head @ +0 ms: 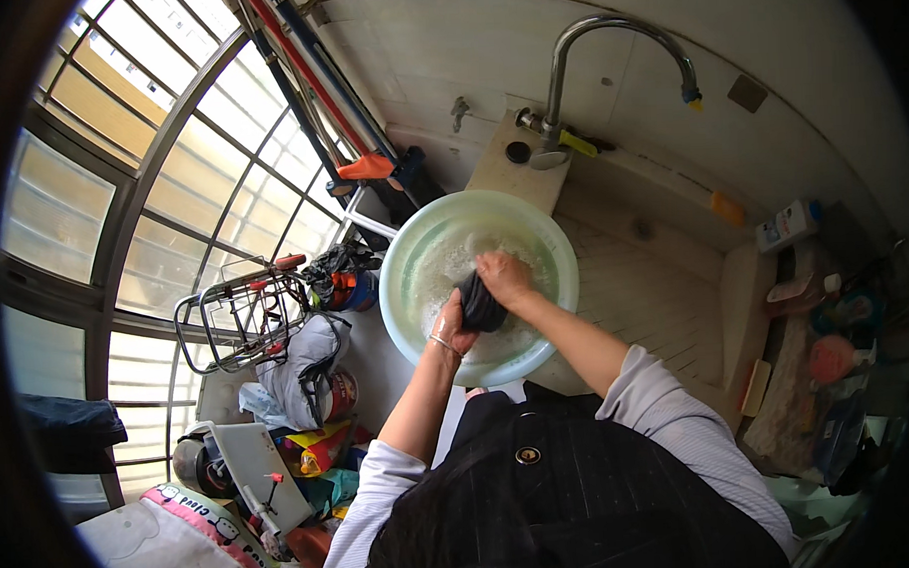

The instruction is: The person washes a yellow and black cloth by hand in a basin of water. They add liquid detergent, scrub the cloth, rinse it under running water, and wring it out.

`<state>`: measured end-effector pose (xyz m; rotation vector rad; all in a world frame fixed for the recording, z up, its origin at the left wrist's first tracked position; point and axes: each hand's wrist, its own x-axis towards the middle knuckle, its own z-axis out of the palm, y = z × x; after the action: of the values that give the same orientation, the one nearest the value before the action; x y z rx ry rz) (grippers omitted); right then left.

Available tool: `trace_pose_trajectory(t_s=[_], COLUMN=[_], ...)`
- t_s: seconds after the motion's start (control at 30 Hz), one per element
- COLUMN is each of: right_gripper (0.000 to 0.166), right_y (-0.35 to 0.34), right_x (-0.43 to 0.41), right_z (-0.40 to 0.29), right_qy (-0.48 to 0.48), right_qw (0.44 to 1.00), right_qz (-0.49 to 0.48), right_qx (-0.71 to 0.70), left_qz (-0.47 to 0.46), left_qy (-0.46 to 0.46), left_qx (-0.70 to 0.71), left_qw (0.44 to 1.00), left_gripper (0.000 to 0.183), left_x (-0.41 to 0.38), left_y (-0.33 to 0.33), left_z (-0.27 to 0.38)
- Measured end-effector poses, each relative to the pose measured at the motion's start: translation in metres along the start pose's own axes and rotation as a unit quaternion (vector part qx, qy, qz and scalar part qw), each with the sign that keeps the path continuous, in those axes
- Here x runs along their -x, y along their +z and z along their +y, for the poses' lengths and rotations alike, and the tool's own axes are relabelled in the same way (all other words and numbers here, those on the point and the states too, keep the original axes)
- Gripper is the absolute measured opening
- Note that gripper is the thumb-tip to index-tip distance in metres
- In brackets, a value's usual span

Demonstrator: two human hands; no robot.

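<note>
A pale green plastic basin (400,316) holds sudsy, cloudy water (439,266). Over the water, a dark wet cloth (483,304) is bunched between my two hands. My left hand (450,323), with a bracelet at the wrist, grips its left side. The fingers of my right hand (504,277) are curled at its upper right edge, and they hide part of it. Whether the cloth's lower end touches the water, I cannot tell.
The basin overlaps a stone washboard sink (643,300) on the right. A chrome faucet (566,47) arches behind it. Bottles (790,226) line the right ledge. Mop handles (305,86) lean at the upper left, above a folding luggage cart (252,306) by the barred window.
</note>
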<state>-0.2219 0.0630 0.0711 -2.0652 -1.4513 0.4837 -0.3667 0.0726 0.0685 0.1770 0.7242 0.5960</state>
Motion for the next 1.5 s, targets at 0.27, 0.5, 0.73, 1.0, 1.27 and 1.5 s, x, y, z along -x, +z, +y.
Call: trace_pose_trajectory(t_s=[0.27,0.5,0.73,1.0,1.27,1.5], right_gripper=[0.031,0.026,0.03,0.037,0.042,0.037], right_y=[0.021,-0.044,-0.014,-0.007,0.003,-0.044], right_x=[0.015,0.056,0.052,-0.002,0.019,0.068], right_z=[0.056,-0.035,-0.038,0.045,0.025,-0.076], right_qy=[0.064,-0.131,-0.091,-0.123,0.045,-0.122], right_qw=[0.996,0.948,0.984,0.99,0.964,0.966], right_qz=[-0.051,-0.104,0.001,0.035,-0.153,-0.029], right_qx=[-0.047,-0.269,-0.152,-0.063,-0.213,-0.225], left_qz=[0.153,-0.026,-0.078,0.153,0.118,-0.015], left_qy=[-0.016,-0.119,-0.129,0.026,-0.018,-0.062], left_qx=[-0.264,0.065,0.143,-0.247,-0.227,-0.001], left_qw=[0.952,0.99,0.978,0.956,0.967,0.998], left_gripper=[0.075,0.048,0.03,0.044,0.063,0.058], left_x=[0.05,-0.013,-0.04,0.025,0.035,-0.009], left_y=[0.011,-0.009,-0.026,0.012,0.018,0.003], left_z=[0.023,0.007,-0.004,0.029,0.003,0.009])
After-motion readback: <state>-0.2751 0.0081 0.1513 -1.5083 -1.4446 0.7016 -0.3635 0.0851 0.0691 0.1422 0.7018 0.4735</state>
